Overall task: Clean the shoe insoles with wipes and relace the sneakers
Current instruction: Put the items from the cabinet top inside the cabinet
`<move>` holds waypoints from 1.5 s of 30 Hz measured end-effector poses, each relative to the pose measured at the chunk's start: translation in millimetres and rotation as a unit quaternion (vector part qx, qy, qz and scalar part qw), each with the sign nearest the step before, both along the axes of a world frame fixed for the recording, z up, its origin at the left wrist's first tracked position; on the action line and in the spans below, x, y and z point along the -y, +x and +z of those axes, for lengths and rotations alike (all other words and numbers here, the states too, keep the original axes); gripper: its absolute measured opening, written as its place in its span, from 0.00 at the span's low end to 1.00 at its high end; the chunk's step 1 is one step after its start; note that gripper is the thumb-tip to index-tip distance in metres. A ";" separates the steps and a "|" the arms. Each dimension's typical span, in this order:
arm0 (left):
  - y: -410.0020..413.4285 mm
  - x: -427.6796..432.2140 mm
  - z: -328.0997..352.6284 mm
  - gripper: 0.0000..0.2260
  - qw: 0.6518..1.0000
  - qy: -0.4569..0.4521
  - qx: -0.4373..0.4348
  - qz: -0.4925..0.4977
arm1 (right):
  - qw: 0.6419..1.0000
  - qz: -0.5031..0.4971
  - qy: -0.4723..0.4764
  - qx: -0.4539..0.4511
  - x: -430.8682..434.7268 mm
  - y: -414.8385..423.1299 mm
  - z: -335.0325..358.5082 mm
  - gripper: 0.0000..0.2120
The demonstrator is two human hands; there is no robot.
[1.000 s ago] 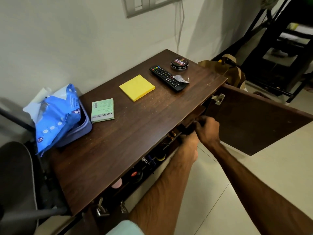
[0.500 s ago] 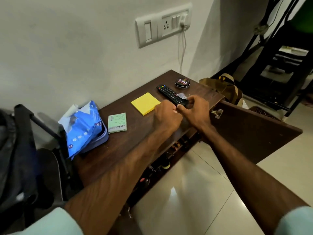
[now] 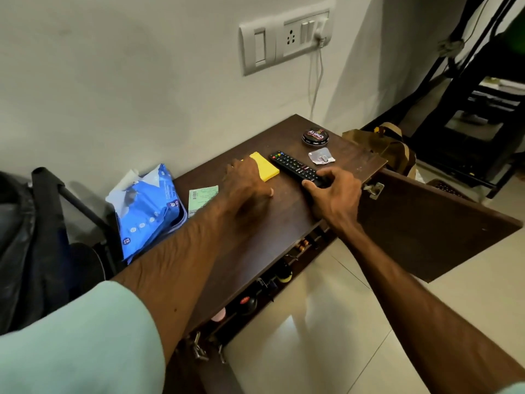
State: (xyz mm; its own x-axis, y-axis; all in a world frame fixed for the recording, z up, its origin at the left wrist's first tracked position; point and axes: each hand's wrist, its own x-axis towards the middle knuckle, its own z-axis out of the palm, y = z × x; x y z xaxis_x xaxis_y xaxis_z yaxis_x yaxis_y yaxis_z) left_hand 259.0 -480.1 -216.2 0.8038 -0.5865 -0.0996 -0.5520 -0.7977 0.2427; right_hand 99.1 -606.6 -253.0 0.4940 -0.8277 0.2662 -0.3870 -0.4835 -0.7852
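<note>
Left hand [image 3: 247, 186] lies open on the yellow pad [image 3: 268, 170], right hand [image 3: 332, 194] grips the remote [image 3: 292, 166], the wipes pack [image 3: 145, 206] sits far left, and no shoes show, so cleaning looks not begun.

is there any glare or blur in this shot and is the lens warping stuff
Head view: bright glare on the floor tiles; the remote is sharp, no obvious motion blur; the wide lens swells the sleeve at lower left and tilts the switch plate; the upper right corner falls dark.
</note>
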 end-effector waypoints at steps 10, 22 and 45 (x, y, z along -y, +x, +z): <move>11.6 -4.9 2.3 0.39 0.998 -0.002 0.055 0.017 | 0.996 -0.038 0.041 0.065 -29.2 -72.9 -1.9 0.18; 33.8 1.7 -4.4 0.36 0.996 0.084 0.016 -0.035 | 0.996 -0.058 0.041 0.051 -23.6 -66.0 -13.3 0.21; -11.8 145.2 -35.8 0.24 0.978 -0.178 -0.021 -0.101 | 0.772 -0.064 0.493 0.396 23.2 -84.3 -9.8 0.21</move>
